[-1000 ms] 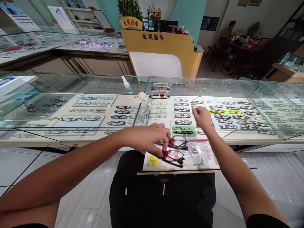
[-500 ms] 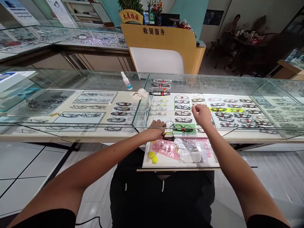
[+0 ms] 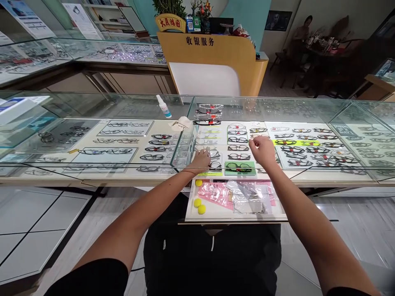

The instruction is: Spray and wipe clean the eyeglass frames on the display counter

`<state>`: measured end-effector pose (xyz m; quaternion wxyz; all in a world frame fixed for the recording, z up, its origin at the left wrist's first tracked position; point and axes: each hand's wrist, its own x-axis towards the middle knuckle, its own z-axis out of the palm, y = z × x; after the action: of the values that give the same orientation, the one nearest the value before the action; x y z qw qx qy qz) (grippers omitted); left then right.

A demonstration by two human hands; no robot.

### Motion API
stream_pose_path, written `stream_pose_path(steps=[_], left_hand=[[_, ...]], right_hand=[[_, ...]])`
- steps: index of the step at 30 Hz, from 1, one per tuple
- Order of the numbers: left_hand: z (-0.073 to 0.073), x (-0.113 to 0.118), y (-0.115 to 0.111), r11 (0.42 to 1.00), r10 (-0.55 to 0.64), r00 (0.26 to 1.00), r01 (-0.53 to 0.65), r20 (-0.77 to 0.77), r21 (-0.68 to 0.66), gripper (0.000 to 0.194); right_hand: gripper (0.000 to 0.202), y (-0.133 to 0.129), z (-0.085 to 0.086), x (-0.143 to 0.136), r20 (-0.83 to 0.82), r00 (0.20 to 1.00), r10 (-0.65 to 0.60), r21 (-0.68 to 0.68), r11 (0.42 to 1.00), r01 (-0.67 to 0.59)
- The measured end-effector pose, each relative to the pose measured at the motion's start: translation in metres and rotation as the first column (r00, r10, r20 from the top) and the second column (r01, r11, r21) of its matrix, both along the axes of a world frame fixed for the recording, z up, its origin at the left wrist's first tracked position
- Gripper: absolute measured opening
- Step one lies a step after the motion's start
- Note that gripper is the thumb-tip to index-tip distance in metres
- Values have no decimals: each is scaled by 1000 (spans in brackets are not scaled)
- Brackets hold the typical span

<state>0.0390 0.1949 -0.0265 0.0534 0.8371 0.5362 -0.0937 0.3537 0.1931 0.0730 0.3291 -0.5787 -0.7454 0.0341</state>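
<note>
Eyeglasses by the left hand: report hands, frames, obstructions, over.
Left hand at dark-rimmed eyeglasses, grip unclear. Right hand loosely closed, nothing visible in it. Left hand partly blocks view of those eyeglasses.

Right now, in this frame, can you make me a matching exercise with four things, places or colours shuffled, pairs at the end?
Things
1. Left hand
2. Right hand
3. Small bottle
4. Round pieces

Places and colours
A. White with a blue label, near a crumpled cloth
B. Fingers curled, to the right of the green card
C. Yellow, in the white tray, to the left of the clear plastic bags
D. Next to glasses to the left of the green card

Pairs: 1-D, 2-B, 3-A, 4-C
</note>
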Motion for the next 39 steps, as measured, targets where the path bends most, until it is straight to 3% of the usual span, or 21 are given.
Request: stream_pose_path(steps=[5,13,31,39], left_hand=[[-10,-3,1,999,-8,1000,9,16,-42,12],[-13,-6,4,997,7,999,-3,47,-75,12],[-6,-6,7,995,28,998,-21,64,-101,11],[-4,-5,5,994,21,997,-12,74,-113,20]], right_hand=[[35,0,1,0,10,1000,2,-11,1000,-2],[35,0,1,0,20,1000,0,-13,1000,0],[36,-3,2,-1,22,1000,-8,-23,1000,9],[39,-2,3,-1,39,999,3,-30,1000,-2]])
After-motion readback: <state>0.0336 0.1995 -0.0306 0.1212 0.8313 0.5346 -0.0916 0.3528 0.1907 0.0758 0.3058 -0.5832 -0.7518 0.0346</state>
